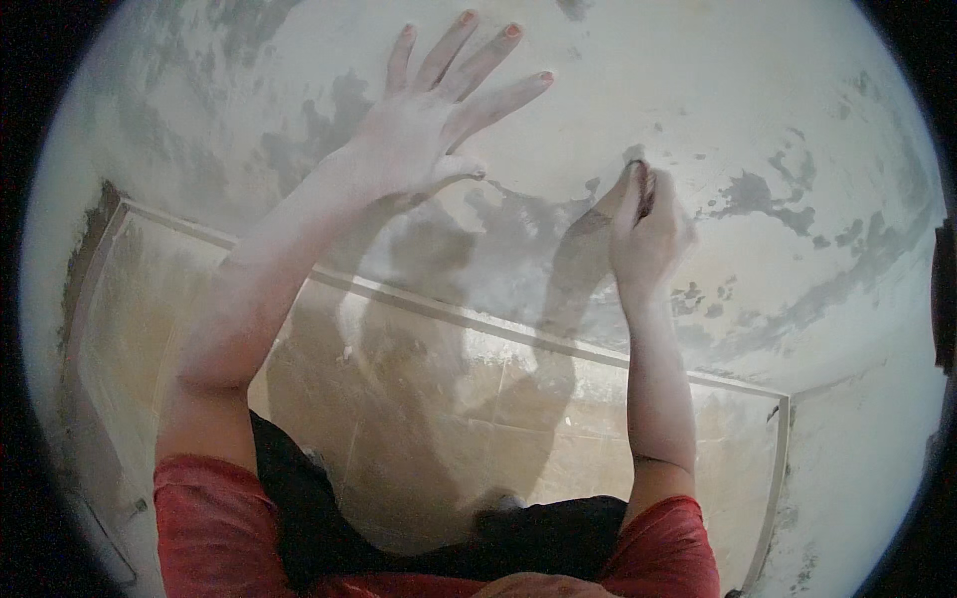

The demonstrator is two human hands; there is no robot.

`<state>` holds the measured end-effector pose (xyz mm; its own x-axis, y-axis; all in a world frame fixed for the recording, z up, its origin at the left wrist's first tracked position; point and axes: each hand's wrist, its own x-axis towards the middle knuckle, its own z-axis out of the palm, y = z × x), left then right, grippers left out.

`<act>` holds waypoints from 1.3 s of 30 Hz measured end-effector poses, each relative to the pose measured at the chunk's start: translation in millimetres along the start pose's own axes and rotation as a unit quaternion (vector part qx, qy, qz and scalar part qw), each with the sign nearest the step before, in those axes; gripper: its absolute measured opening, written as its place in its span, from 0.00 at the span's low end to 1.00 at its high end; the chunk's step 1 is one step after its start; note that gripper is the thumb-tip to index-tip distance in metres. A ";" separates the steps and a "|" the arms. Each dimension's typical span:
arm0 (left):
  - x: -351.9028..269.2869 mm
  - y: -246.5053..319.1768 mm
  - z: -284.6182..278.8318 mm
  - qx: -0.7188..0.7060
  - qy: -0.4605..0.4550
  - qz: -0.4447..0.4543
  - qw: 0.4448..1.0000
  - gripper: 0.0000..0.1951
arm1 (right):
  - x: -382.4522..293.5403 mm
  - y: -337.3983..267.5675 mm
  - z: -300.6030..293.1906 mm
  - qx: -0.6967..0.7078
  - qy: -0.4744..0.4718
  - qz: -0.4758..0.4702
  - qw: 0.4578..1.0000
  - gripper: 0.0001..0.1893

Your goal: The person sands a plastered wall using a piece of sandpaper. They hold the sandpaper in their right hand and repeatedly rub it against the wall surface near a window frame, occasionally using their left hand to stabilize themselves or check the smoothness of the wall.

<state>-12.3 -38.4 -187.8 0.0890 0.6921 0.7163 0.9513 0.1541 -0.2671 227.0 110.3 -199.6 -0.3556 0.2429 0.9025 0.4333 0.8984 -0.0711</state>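
My left hand (411, 134), coated in white dust, lies with fingers spread on the patchy white and grey plastered wall (718, 90). It holds nothing. To the right, my right hand (654, 232) is closed around a small reddish-brown piece (646, 196), pressed at the wall. Only a thin edge of that piece shows between thumb and fingers; it could be folded sandpaper, but most is hidden. White dust covers the right forearm as well. Bare grey patches (748, 194) show to the right of this hand.
Below the wall runs a skirting strip (478, 321), turning at corners on both sides. Dusty beige floor tiles (419, 456) lie beneath, crossed by my shadow. My dark-clothed legs (553, 527) are bent at the bottom. A dark object (943, 291) juts in at the right rim.
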 end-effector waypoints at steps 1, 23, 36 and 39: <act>0.4 -0.8 1.7 -0.003 0.010 0.001 1.000 0.56 | 8.5 -1.0 -2.5 0.001 -0.018 0.080 0.997 0.06; -6.8 -0.1 2.0 0.163 0.036 0.003 0.986 0.56 | -23.3 12.6 18.1 0.010 0.013 0.028 0.999 0.07; -45.8 29.4 2.9 0.051 0.011 0.008 0.999 0.57 | -60.7 11.8 16.0 -0.037 0.080 -0.055 0.995 0.06; -51.8 31.0 4.8 0.030 -0.004 -0.002 1.000 0.57 | -97.7 17.3 28.0 -0.035 0.116 -0.070 0.990 0.06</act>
<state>11.2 -66.1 -236.3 0.0830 0.6977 0.7116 0.9323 0.1979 -0.3028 246.0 112.3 -300.8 -0.2203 0.0212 0.9752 0.4523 0.8880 0.0828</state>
